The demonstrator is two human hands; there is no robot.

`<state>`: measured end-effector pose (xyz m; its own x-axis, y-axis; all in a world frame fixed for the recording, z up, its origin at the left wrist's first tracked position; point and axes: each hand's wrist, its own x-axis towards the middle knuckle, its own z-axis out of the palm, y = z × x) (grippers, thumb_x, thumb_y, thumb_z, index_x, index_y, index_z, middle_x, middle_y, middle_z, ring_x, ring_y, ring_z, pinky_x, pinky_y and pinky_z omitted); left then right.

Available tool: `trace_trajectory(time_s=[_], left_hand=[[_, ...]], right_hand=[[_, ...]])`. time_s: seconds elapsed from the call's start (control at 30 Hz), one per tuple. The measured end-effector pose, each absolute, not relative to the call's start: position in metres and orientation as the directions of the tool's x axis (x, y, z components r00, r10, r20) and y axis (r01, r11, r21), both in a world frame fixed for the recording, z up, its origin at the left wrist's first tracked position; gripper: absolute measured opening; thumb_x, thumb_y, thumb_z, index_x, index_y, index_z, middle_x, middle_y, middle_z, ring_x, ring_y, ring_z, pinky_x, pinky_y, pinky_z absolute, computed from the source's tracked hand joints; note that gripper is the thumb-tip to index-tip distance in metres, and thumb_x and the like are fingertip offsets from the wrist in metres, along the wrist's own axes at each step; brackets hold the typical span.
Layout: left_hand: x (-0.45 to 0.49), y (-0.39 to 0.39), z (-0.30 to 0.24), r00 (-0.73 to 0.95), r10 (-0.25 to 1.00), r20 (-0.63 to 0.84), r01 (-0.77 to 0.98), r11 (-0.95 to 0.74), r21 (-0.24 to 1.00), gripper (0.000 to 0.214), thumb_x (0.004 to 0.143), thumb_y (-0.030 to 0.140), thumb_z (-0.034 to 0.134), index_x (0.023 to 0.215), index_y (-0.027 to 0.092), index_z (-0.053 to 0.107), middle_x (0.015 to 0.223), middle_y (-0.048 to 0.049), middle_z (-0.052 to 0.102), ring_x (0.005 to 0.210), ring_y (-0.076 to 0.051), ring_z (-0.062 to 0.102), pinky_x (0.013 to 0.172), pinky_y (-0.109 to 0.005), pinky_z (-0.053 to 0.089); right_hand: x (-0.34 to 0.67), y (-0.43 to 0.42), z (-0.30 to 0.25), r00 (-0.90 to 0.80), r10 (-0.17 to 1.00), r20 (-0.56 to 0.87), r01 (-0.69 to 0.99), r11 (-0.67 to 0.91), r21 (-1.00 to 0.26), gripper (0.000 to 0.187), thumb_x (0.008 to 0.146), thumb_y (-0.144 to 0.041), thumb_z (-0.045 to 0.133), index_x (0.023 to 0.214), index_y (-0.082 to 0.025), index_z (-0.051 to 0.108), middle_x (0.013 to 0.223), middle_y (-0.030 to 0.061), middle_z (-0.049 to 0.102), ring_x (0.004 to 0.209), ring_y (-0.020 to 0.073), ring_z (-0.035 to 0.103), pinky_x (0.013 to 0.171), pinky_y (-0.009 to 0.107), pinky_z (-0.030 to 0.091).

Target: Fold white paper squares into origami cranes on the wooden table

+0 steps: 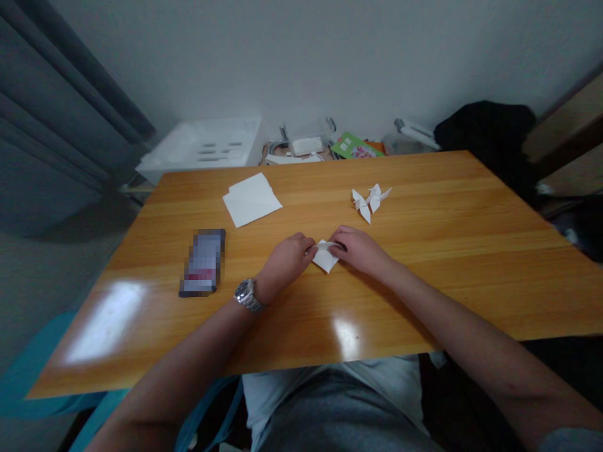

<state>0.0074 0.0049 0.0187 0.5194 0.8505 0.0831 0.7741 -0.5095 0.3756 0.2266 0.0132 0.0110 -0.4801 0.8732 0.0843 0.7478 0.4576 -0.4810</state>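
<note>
Behind a warm-toned, wood-grain tabletop (424,295) rises a plain pale wall, with a grey-blue fabric curtain (56,113) hanging at the far left. At the upper left, beyond the table edge, sits a white plastic tray (200,147); further right lies a green printed booklet (354,146), and a black cloth bundle (487,132) is heaped at the upper right.

On the tabletop, left of centre, lies a dark rectangular smartphone (202,262), its face pixelated. Above and to its right rests a small stack of flat white paper sheets (252,199), unfolded. At centre, the left hand (286,258), wearing a silver metal wristwatch (246,295), and the right hand (358,250) meet on a small folded piece of white paper (325,257) low on the table. Both grasp it between curled fingers, partly hiding it.

Just above and to the right stand two white paper origami cranes (370,201), touching each other and apparently complete — two figures done, the flat sheets not yet folded.
</note>
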Motion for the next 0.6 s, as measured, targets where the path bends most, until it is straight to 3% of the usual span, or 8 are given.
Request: trace_trajectory(time_s=[0.3, 0.6], left_hand=[[0.011, 0.020, 0.024, 0.505, 0.863, 0.004, 0.800, -0.469, 0.374, 0.022, 0.097, 0.031, 0.053, 0.088, 0.018, 0.068, 0.081, -0.0066, 0.069, 0.074, -0.020, 0.062, 0.065, -0.030, 0.042], [0.017, 0.041, 0.035, 0.471, 0.878, -0.085, 0.845, -0.421, 0.331, 0.020, 0.093, 0.032, 0.060, 0.090, 0.017, 0.073, 0.083, -0.0096, 0.071, 0.075, -0.023, 0.065, 0.066, -0.031, 0.043]], right_hand=[[0.215, 0.027, 0.030, -0.441, 0.892, -0.099, 0.871, 0.399, -0.286, 0.019, 0.095, -0.024, 0.058, 0.090, -0.012, 0.072, 0.096, 0.0143, 0.073, 0.085, 0.0226, 0.065, 0.072, 0.030, 0.040], [0.210, 0.038, 0.051, -0.392, 0.892, -0.227, 0.900, 0.321, -0.294, 0.023, 0.090, -0.027, 0.066, 0.109, -0.014, 0.071, 0.108, 0.0139, 0.076, 0.093, 0.0253, 0.069, 0.071, 0.029, 0.042]])
